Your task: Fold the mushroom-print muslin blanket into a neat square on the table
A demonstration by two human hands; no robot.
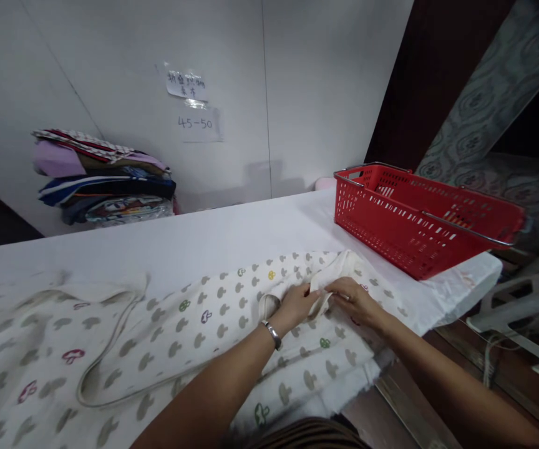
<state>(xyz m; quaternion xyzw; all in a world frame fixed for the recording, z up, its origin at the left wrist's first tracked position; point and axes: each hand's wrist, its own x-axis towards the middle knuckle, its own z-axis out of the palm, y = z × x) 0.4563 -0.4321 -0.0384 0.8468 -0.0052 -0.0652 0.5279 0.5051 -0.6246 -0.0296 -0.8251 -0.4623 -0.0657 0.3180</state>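
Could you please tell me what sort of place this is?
Probably an indoor textile workroom: a long white table bears a cream cloth with mushroom prints, a stack of multicoloured folded fabrics sits nearby, and handwritten white paper signs are taped to the pale grey wall.

The place looks like a textile workroom: handwritten signs (186, 85) taped on a panelled wall (316, 81), a stack of folded fabrics (110, 184), a white-covered worktable (232, 231).

Set on a long, white-covered table (232, 234)
Bears a rumpled cream mushroom-print cloth (166, 327) in front and a red perforated plastic basket (382, 229) at right.
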